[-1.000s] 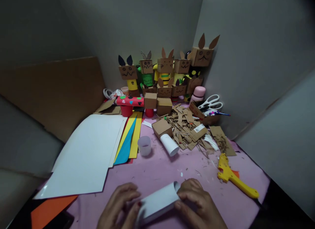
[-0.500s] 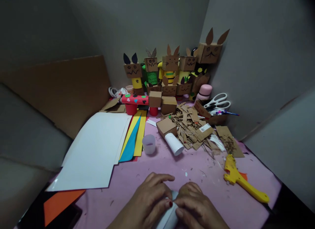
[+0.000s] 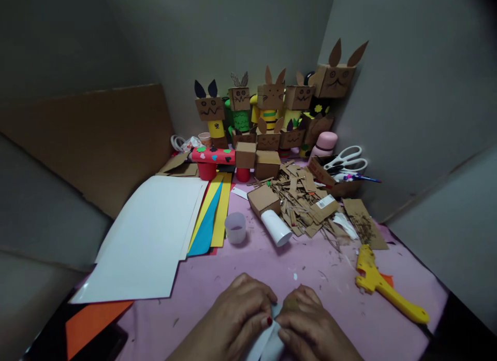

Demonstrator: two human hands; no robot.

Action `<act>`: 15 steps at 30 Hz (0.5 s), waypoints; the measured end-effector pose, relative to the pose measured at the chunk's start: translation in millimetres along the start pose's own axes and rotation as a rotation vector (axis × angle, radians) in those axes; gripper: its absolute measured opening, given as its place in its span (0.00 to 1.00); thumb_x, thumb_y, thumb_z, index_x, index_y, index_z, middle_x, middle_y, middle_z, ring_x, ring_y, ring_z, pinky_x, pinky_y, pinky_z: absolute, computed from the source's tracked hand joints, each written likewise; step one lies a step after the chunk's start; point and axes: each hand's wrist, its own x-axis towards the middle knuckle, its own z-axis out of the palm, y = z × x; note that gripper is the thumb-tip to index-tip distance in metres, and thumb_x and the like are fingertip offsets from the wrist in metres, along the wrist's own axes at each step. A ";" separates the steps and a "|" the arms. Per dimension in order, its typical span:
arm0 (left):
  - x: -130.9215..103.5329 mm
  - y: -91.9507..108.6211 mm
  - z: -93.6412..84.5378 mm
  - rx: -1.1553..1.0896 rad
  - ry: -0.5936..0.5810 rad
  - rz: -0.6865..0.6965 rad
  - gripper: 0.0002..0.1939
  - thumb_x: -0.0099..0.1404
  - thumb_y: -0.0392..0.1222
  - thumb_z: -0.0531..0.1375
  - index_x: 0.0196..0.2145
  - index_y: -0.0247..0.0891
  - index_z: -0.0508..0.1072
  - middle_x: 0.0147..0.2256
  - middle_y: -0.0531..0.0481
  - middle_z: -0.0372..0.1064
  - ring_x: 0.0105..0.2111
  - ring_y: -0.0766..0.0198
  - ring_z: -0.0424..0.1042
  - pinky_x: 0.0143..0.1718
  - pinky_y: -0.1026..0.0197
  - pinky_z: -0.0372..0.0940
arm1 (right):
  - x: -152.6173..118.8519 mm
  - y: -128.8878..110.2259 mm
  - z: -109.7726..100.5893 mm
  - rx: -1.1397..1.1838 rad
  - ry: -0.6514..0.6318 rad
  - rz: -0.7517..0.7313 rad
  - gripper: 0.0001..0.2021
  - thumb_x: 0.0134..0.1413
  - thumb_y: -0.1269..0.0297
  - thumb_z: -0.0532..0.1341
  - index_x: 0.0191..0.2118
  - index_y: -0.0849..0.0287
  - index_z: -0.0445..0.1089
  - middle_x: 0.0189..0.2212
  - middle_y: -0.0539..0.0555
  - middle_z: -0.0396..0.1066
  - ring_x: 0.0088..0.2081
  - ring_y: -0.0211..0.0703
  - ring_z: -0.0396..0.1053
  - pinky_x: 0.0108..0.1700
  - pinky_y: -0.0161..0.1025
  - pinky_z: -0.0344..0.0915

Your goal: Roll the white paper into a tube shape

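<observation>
A rolled piece of white paper (image 3: 267, 345) lies low in the view, between my two hands near the table's front edge. My left hand (image 3: 243, 319) grips it from the left, thumb pressed on its top and fingers curled over. From the other side my right hand (image 3: 306, 325) pinches the same roll with thumb and bent fingers. The roll's lower end runs out of the picture, and my fingers hide much of its far end. Beyond my hands lies a white paper tube (image 3: 276, 229) joined to a small cardboard box (image 3: 264, 199).
A translucent cup (image 3: 235, 229) stands mid-table. White sheets (image 3: 143, 242) and coloured paper (image 3: 207, 221) lie left; a yellow glue gun (image 3: 388, 288) lies right. Cardboard scraps (image 3: 303, 195), a box with scissors (image 3: 344, 167) and several cardboard animal figures (image 3: 271, 97) are farther back.
My left fingers have curled down onto the paper roll, where the index finger was stretched out before. The right hand keeps its hold. The camera view has shifted slightly.
</observation>
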 end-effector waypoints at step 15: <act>1.2 -1.9 10.4 0.097 0.079 -0.009 0.06 0.68 0.39 0.49 0.35 0.41 0.65 0.36 0.49 0.68 0.38 0.60 0.65 0.39 0.58 0.60 | 6.1 -7.2 -3.6 0.177 0.014 0.158 0.13 0.56 0.68 0.52 0.26 0.62 0.71 0.21 0.57 0.72 0.28 0.44 0.69 0.34 0.42 0.64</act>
